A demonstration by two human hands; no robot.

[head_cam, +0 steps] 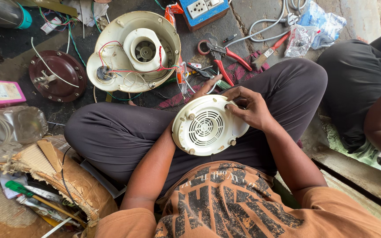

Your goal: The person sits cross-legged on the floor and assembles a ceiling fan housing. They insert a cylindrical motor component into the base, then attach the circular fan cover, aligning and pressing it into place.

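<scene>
A round cream plastic base cover (207, 126) with a central vent grille and small feet rests on my lap. My right hand (248, 107) grips its right rim, fingers curled over the edge. My left hand (211, 83) is mostly hidden behind the cover's far edge, with fingertips showing above it, supporting the cover. I sit cross-legged in dark trousers on the floor.
A cream appliance housing (133, 50) with wires and a motor lies ahead. Red-handled pliers (223, 55), a brush (270, 50), a blue socket box (203, 11), a maroon disc (58, 75), a torn cardboard box (58, 176) of tools surround me. Another person (367, 83) sits right.
</scene>
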